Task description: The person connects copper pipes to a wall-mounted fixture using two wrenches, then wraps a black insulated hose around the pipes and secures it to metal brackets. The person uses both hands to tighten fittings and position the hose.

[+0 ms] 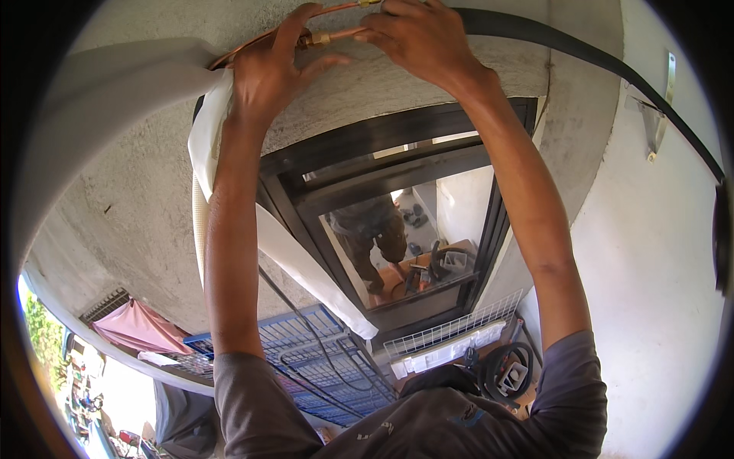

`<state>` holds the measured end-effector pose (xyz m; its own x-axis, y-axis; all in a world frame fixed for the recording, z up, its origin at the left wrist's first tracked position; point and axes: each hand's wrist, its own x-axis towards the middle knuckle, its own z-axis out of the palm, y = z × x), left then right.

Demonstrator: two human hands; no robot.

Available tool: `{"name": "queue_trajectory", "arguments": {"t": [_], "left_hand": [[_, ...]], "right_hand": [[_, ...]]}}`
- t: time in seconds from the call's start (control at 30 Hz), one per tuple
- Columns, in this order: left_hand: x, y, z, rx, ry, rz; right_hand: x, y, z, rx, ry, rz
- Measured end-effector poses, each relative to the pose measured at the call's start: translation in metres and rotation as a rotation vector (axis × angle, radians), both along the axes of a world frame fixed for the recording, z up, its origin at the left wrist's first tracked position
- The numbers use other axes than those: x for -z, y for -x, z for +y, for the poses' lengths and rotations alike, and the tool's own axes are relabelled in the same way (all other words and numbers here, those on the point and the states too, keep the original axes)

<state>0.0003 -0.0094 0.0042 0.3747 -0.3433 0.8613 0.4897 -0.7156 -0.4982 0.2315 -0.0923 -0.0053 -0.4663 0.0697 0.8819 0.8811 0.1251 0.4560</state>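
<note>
Two copper pipes run overhead along the grey wall at the top. My left hand (264,80) is round the pipes at their left part, its thumb stretched out below them. Beside its fingers sits a brass nut (317,38) on the lower copper pipe (345,33). My right hand (424,38) pinches that pipe just right of the nut; some fingertips are hidden. A second brass fitting (368,3) shows on the upper copper pipe (336,8) at the frame's top edge. Black foam insulation (527,29) leads away right from my right hand. White wrapping tape (210,138) hangs by my left wrist.
A dark-framed window (413,161) with reflecting glass lies below my hands. A metal bracket (654,126) is fixed to the white wall at right. Below are a blue wire rack (306,344), a white wire grid (459,325) and a coiled black hose (508,367). Pink cloth (145,325) hangs left.
</note>
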Motion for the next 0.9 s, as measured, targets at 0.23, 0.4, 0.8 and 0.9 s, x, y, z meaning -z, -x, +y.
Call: {"name": "queue_trajectory", "arguments": {"t": [0.23,0.4,0.8,0.9], "left_hand": [[-0.001,-0.001,0.006,0.123,-0.012,-0.013],[0.003,0.001,0.021,0.068,0.093,-0.091],[0.0,-0.007,0.011,-0.016,-0.156,-0.008],[0.0,-0.009,0.005,-0.042,-0.197,-0.014]], "right_hand": [[-0.001,0.001,-0.001,-0.002,-0.012,-0.003],[-0.003,0.001,-0.001,0.013,0.044,0.003],[-0.004,0.001,-0.001,0.024,0.014,-0.008],[-0.003,0.0,-0.002,0.021,0.023,0.005]]}}
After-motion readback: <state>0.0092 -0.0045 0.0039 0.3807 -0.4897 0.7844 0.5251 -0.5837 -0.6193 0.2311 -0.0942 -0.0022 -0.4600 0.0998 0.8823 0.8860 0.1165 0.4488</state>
